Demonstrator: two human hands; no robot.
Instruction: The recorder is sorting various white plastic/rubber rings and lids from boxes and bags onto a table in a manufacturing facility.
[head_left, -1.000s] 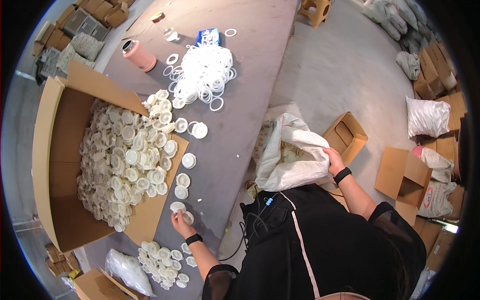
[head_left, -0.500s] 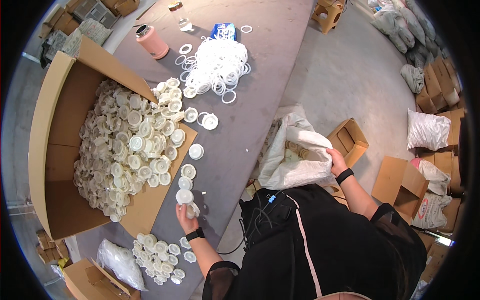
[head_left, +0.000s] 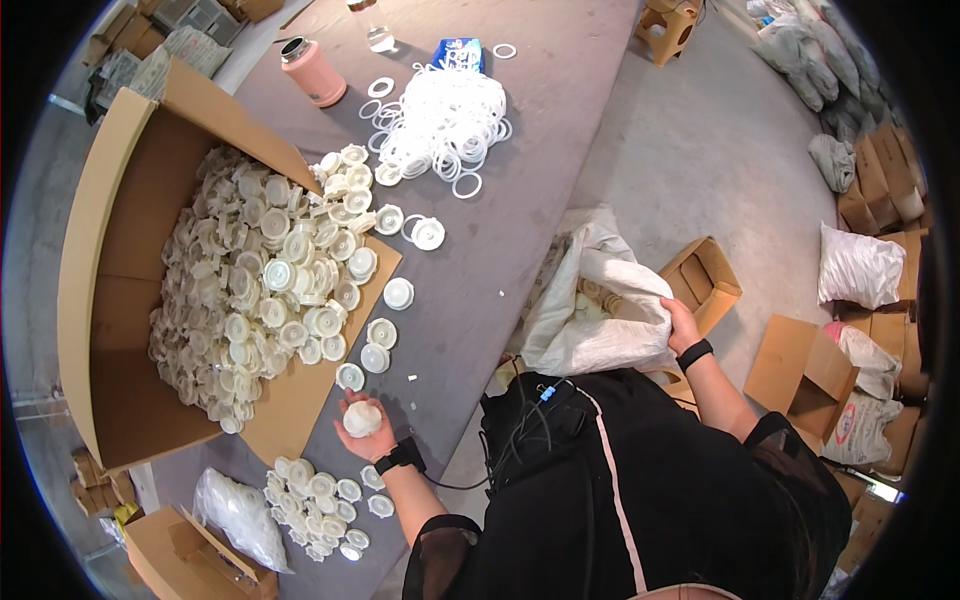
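My left hand (head_left: 376, 445) is turned palm up above the table edge, fingers curled around a white plastic cap (head_left: 362, 419); whether more than one cap lies there I cannot tell. Just beyond its fingertips a loose cap (head_left: 349, 377) rests on the grey table (head_left: 470, 300), in a loose line with several others. My right hand (head_left: 682, 328) grips the rim of a white woven sack (head_left: 560, 338) and holds its mouth open. Pale caps (head_left: 590, 300) show inside the sack.
A large open carton (head_left: 120, 260) spills a heap of caps (head_left: 235, 290) onto the table. White rings (head_left: 450, 125), a pink flask (head_left: 313, 72) and a glass bottle (head_left: 372, 28) stand farther back. A smaller cap pile (head_left: 318, 505) lies near left. An open box (head_left: 705, 280) sits beyond the sack.
My left hand has picked up a white cap from the row and drawn back slightly, turning its palm up. The right hand keeps its grip on the sack rim.
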